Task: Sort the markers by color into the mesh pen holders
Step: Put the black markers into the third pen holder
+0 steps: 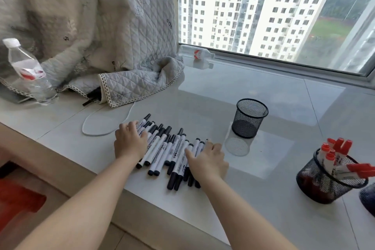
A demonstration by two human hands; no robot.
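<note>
Several black-capped markers lie in a loose row on the glossy white sill. My left hand rests on the left end of the row, fingers bent over the markers there. My right hand lies on the right end, fingers spread across the barrels. An empty black mesh pen holder stands upright beyond my right hand. A second mesh holder at the right holds several red-capped markers. A third dark holder is cut off by the right edge.
A water bottle stands at the back left beside a quilted blanket. A white cable loops behind the markers. Another bottle lies by the window frame. The sill's front edge runs diagonally below my arms.
</note>
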